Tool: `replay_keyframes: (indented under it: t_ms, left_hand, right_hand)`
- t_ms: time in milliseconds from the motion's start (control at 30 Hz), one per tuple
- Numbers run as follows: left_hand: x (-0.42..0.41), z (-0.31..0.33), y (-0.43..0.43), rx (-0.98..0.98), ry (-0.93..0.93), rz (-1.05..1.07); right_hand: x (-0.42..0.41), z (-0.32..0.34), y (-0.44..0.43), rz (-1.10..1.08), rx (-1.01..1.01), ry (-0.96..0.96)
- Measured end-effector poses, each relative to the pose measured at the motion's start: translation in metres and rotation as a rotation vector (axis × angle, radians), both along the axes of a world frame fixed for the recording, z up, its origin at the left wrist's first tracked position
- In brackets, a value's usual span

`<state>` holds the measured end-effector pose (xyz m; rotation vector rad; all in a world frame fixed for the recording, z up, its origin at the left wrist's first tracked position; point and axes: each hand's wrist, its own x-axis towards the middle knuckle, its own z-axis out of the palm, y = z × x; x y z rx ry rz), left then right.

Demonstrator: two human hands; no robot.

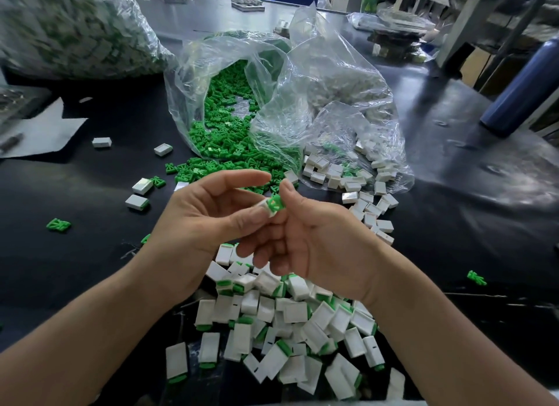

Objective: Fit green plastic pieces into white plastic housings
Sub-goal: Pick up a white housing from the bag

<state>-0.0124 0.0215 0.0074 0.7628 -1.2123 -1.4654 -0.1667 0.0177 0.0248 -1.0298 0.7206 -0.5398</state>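
Observation:
My left hand [208, 215] pinches a white housing [266, 209] between thumb and fingers, above the middle of the black table. My right hand [311, 239] pinches a green piece [277, 202] that sits partly in the housing's open end. Both hands meet at this one part. Loose green pieces [223, 133] spill from an open clear bag behind the hands. Empty white housings [351, 175] spill from a second clear bag to the right. Below my hands lies a heap of assembled housings [287, 324] with green ends showing.
A large clear bag [69, 27] full of parts stands at the back left. A dark blue bottle [523, 88] stands at the right. White paper [42, 130] lies at the left. Stray housings [142, 186] and green pieces [58, 225] dot the black table [453, 224].

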Motion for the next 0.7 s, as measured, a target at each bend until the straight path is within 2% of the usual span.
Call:
replay_keyframes:
  t_ms: [100,367,700]
  left_hand:
    - [-0.001,0.000,0.000,-0.029,-0.006,-0.013]
    - [-0.006,-0.001,0.004,-0.075,-0.073,0.059]
    - [-0.004,0.000,0.003,-0.031,-0.093,0.051]
  right_hand:
    - [0.002,0.001,0.002,-0.036,0.024,-0.021]
    - [0.013,-0.004,0.008,-0.190,-0.146,0.188]
    - [0.009,-0.003,0.006,-0.162,-0.164,0.198]
